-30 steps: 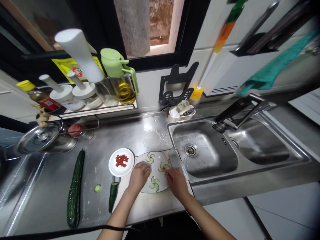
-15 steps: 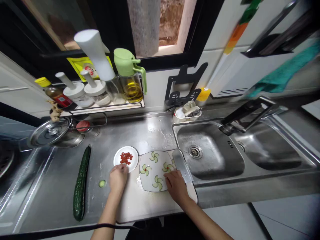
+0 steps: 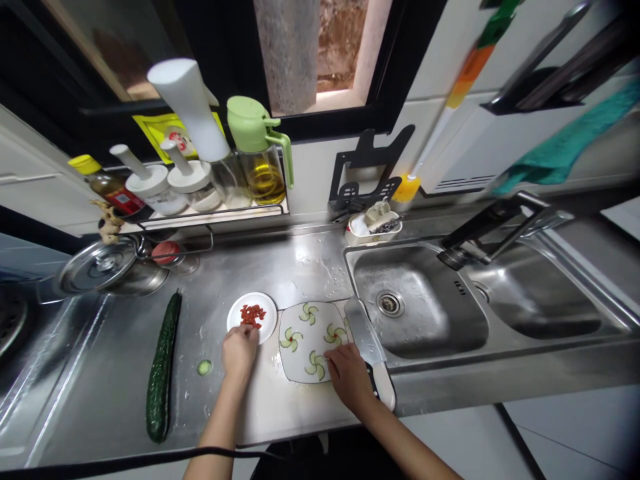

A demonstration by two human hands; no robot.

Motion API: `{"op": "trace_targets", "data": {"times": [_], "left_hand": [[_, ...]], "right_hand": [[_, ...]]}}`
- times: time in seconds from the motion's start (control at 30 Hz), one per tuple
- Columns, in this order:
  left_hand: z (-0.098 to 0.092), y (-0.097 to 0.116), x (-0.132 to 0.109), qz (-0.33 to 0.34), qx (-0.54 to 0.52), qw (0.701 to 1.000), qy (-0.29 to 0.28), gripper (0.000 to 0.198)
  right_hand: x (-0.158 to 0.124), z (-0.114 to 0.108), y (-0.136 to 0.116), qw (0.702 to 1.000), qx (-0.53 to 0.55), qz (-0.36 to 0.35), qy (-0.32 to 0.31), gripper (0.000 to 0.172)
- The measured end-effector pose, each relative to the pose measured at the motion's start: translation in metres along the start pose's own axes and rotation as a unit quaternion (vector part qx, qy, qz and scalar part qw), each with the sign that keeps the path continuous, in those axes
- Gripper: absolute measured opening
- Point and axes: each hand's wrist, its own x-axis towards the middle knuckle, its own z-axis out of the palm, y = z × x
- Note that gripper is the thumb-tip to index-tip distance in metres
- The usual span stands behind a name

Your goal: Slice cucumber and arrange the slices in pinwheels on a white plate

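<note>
My left hand rests at the near rim of a small white saucer holding red pieces; its fingers are curled, and what they pinch is hidden. My right hand lies at the right near edge of a square white plate that carries several pinwheel flowers of cucumber slices, with its fingertips bent close to the nearest flower. Both dishes sit on a white cutting board. A cleaver blade lies just right of the plate.
A whole cucumber and one loose slice lie on the steel counter to the left. A double sink with a tap is on the right. Oil jug, seasoning jars and a pot lid stand behind.
My left hand left the square plate and moved left to the saucer of red pieces. My right hand shifted slightly toward the plate's near right corner. The view shifted a little.
</note>
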Motion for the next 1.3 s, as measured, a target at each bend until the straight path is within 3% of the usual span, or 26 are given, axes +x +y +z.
{"op": "trace_targets", "data": {"times": [0.23,0.57,0.7,0.8,0.87,1.07,1.3], "left_hand": [[0.005,-0.004,0.001,0.003,0.010,1.000,0.024,0.028],[0.001,-0.016,-0.011,0.035,-0.093,0.992,0.073,0.025],[0.005,-0.005,-0.030,0.151,-0.152,0.976,0.049,0.023],[0.014,0.011,-0.051,0.264,-0.182,0.947,0.004,0.021],[0.023,0.023,-0.064,0.304,-0.189,0.933,-0.023,0.019],[0.041,0.046,-0.089,0.358,-0.133,0.920,-0.083,0.016],[0.046,0.049,-0.094,0.403,-0.077,0.910,-0.066,0.020]], "right_hand": [[-0.001,-0.001,0.000,1.000,-0.005,0.006,-0.008,0.019],[0.003,-0.005,0.002,1.000,-0.007,0.006,-0.013,0.019],[0.002,-0.005,0.004,1.000,-0.010,0.011,-0.016,0.019],[0.000,-0.004,0.004,1.000,-0.010,0.014,-0.014,0.018],[-0.001,-0.004,0.004,1.000,-0.009,0.008,-0.010,0.018],[-0.006,-0.004,0.001,1.000,-0.002,-0.004,-0.007,0.017],[-0.013,-0.003,-0.006,0.999,-0.003,-0.025,-0.046,0.020]]}}
